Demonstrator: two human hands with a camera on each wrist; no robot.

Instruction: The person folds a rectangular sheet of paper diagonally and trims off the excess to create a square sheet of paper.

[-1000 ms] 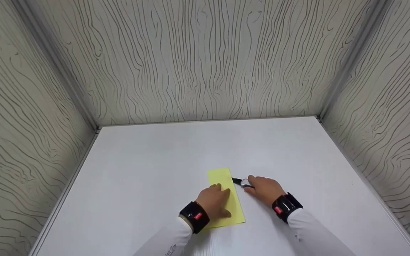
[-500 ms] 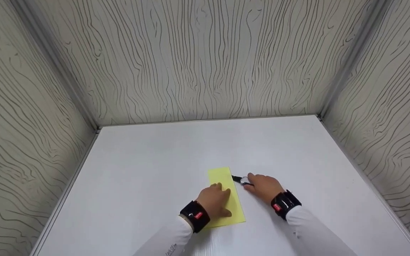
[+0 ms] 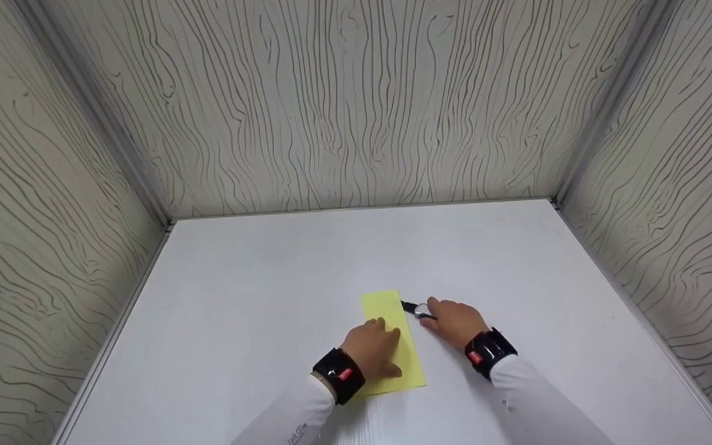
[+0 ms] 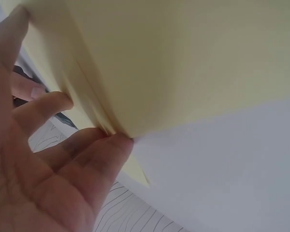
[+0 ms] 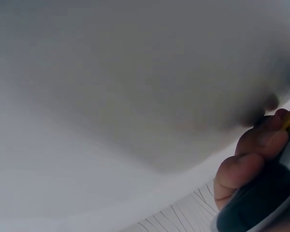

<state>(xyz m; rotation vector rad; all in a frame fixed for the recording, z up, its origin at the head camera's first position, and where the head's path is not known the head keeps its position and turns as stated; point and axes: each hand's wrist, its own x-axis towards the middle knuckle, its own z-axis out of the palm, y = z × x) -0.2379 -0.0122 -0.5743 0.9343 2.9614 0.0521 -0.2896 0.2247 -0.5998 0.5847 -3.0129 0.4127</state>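
A folded yellow sheet of paper (image 3: 382, 302) lies on the white table. My left hand (image 3: 369, 352) rests on it with fingers spread and thumb apart; in the left wrist view the fingertips press the paper (image 4: 183, 58) and a crease shows. Just right of the sheet, my right hand (image 3: 458, 321) grips a black and silver stapler-like tool (image 3: 410, 306). Its dark tip reaches the sheet's upper right edge. In the right wrist view, fingers curl round the tool's dark, rounded body (image 5: 261, 198). Much of it is hidden by the hand, so its exact kind is unclear.
The white table top (image 3: 269, 272) extends around the paper. Wood-patterned panels (image 3: 343, 111) stand behind and at both sides, with grey metal strips (image 3: 597, 123) at the corners. Both wrists wear black bands (image 3: 339, 375).
My right hand has slid slightly away from me and a little left along the sheet's right edge, with the tool still in it. The left hand and the paper stay almost in place.
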